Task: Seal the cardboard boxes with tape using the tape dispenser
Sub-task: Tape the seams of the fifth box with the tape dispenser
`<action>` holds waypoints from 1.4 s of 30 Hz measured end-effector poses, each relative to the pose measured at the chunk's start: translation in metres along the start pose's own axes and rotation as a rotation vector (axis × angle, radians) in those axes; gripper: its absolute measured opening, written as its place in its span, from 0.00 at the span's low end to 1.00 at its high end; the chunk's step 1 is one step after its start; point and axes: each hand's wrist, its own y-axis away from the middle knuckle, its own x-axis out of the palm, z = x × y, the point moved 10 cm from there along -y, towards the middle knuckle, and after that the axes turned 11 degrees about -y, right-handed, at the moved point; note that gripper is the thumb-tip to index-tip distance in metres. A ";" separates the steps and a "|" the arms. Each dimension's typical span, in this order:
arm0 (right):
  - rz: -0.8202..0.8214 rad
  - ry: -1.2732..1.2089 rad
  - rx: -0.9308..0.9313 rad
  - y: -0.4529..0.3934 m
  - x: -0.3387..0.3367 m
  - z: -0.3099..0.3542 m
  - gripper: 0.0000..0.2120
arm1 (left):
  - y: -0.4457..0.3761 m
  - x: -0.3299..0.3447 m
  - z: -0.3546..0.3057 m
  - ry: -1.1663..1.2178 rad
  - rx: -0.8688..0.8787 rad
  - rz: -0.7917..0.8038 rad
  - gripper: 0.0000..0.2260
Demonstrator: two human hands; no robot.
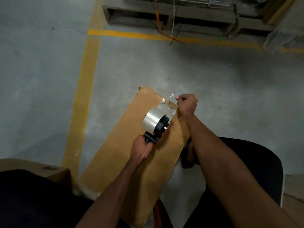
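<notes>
A long brown cardboard box (125, 162) lies on the floor between my knees, running away from me. On its top sits the tape dispenser (156, 124), black and orange with a roll of clear tape. My left hand (141, 149) grips the dispenser's handle. A strip of clear tape (166, 108) stretches from the roll toward the box's far right edge. My right hand (186, 104) is curled there and pinches the free end of the tape at the box's edge.
A second cardboard box (49, 169) stands at the near left by my knee. Yellow lines (85, 89) mark the grey concrete floor. A wooden pallet (172, 15) with hanging straps stands at the far side. My foot in a sandal (189, 153) rests right of the box.
</notes>
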 end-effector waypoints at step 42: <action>0.130 0.161 0.199 -0.033 0.026 -0.041 0.18 | -0.015 0.020 0.014 -0.096 -0.121 0.052 0.16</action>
